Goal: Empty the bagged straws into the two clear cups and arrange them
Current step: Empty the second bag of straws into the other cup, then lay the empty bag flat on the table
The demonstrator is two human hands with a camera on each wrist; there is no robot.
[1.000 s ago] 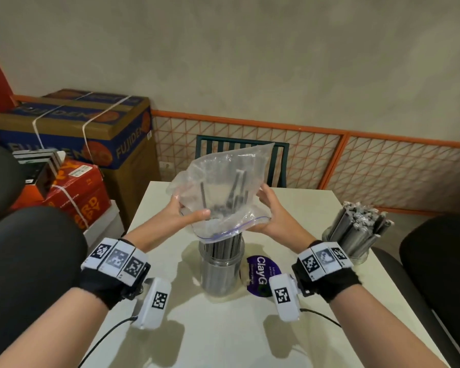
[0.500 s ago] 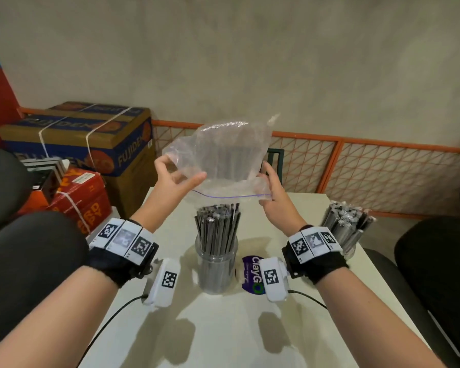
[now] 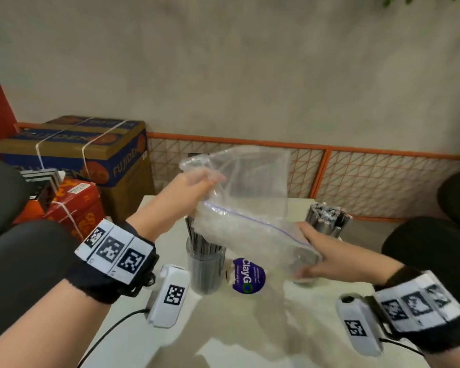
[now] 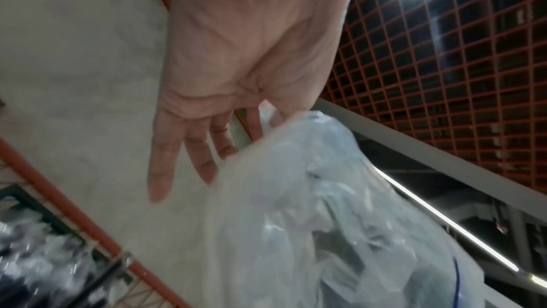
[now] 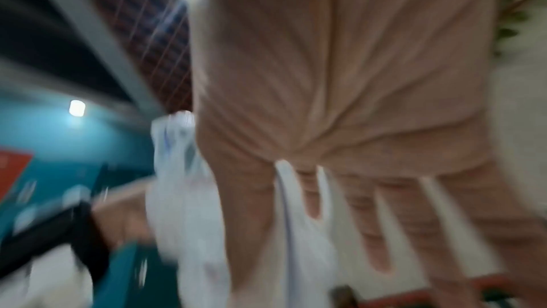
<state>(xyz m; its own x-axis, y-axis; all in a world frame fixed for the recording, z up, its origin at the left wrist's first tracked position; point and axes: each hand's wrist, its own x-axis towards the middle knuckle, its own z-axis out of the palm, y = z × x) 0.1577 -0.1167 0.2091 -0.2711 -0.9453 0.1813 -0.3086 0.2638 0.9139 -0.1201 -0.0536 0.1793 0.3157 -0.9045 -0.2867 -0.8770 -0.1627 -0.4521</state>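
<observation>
- A crumpled clear plastic zip bag with a thin blue seal line is held in the air over the pale counter, slanting down from upper left to lower right.
- The bag's upper left end is gripped by the left hand; in the left wrist view the thumb side is hidden behind the plastic, and the other fingers lie straight and slightly spread.
- The bag's lower right end is held by the right hand; the right wrist view is blurred, but the thumb is seen against the plastic with 4 fingers straight and spread.
- No straws can be made out inside the bag.
- The nearer clear plastic cup, packed with dark upright straws, stands on the counter under the bag's left part.
- A 2nd cup is mostly hidden behind the right hand; its bundle of grey straws shows above.
- A round purple sticker printed "ClayGo" lies on the counter just right of the nearer cup.
- Strapped cardboard boxes are stacked beyond the counter at left.
</observation>
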